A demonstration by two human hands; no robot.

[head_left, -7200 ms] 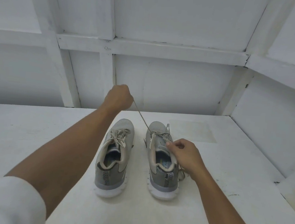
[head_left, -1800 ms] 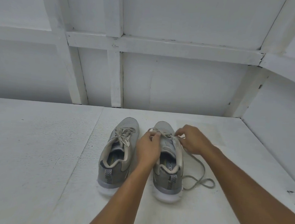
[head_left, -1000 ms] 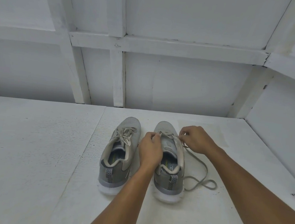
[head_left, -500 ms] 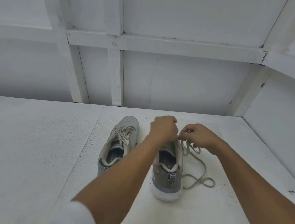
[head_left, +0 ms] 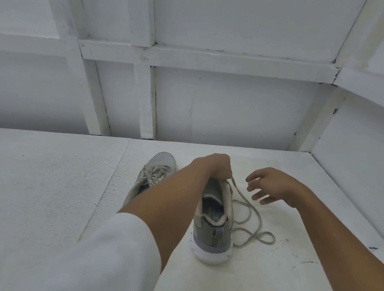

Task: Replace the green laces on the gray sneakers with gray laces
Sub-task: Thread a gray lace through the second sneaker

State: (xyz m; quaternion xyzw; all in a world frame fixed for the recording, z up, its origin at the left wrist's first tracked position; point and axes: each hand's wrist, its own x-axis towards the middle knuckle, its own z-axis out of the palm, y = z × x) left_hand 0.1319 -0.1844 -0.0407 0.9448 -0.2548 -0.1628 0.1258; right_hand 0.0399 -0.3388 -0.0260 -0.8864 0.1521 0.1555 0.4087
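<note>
Unlacing the shoe (head_left: 214, 225) under the left hand (head_left: 214, 167), which pinches the lace (head_left: 235, 186); the right hand (head_left: 272, 186) beside it, spread and empty, should likely take up the slack next.

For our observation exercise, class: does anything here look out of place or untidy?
Yes: the lace of the right-hand sneaker trails in loose loops over the table beside it, while the other sneaker is laced up.

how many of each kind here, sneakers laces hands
sneakers: 2 (left sneaker, right sneaker)
laces: 2 (tied lace, loose lace)
hands: 2 (left hand gripping the loose lace, right hand holding nothing)
total: 6
</note>
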